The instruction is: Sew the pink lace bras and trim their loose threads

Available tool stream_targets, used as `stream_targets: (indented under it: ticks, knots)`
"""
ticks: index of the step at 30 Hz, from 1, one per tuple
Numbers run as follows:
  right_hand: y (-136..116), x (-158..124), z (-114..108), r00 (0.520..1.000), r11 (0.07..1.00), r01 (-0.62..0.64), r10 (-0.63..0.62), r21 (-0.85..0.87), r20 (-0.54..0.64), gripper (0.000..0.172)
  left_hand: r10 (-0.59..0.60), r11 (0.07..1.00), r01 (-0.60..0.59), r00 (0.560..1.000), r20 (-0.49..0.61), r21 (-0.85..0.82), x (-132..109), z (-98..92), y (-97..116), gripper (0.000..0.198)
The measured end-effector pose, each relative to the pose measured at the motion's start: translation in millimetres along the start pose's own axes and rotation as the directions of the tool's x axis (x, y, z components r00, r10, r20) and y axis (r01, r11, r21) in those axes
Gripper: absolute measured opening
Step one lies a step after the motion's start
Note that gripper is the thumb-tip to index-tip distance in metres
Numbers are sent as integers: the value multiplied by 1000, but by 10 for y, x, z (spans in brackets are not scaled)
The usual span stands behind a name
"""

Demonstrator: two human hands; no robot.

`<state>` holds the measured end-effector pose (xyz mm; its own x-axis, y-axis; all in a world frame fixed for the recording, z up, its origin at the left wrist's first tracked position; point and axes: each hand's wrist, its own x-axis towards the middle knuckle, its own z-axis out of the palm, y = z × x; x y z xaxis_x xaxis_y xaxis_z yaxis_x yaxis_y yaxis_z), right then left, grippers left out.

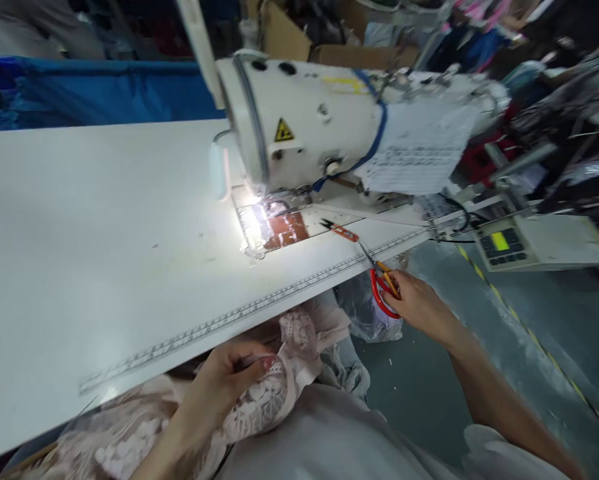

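Observation:
My left hand [226, 377] is at the front edge of the table, its thumb and fingers closed on a pale pink lace bra [259, 403] that hangs over my lap. Out to the right, my right hand [419, 303] grips scissors [378, 297] by their red and orange handles. The scissor blades point up and left over the table edge. Near their tips, orange thread snips [343, 232] lie on the white table. More of the pink lace fabric [134, 440] is bunched at lower left, partly hidden by my left forearm.
A white sewing machine [304, 127] stands at the back of the table [94, 247], its lamp lighting the needle area. A measuring tape strip [244, 310] runs along the front edge. A control panel [504, 243] juts out at right, and a clear plastic bag [366, 307] hangs below the table.

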<state>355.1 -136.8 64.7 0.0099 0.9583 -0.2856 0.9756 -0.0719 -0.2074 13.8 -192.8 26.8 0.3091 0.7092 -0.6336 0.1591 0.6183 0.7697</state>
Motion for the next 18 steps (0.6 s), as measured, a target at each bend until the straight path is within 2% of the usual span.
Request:
stream_targets:
  ticks: [3, 5, 7, 14, 18]
  knots:
    - [236, 60, -68, 983, 978, -176, 168, -115, -74, 13, -25, 1000, 25, 1000, -13, 15, 15, 10, -16, 49]
    - [343, 152, -112, 948, 951, -292, 272, -106, -168, 20, -10, 1000, 11, 1000, -16, 12, 37, 21, -26, 50]
    - [402, 297, -147, 912, 936, -347, 322, -61, -253, 22, 9, 1000, -8, 1000, -16, 12, 49, 33, -26, 51]
    - [407, 976, -156, 833, 922, -385, 365, 39, -417, 27, 61, 988, -62, 998, 8, 141, 32, 41, 9, 51]
    - [316, 1027, -130, 808, 939, -336, 327, 73, -490, 32, 99, 980, -94, 995, -18, 177, 5, 74, 43, 51]
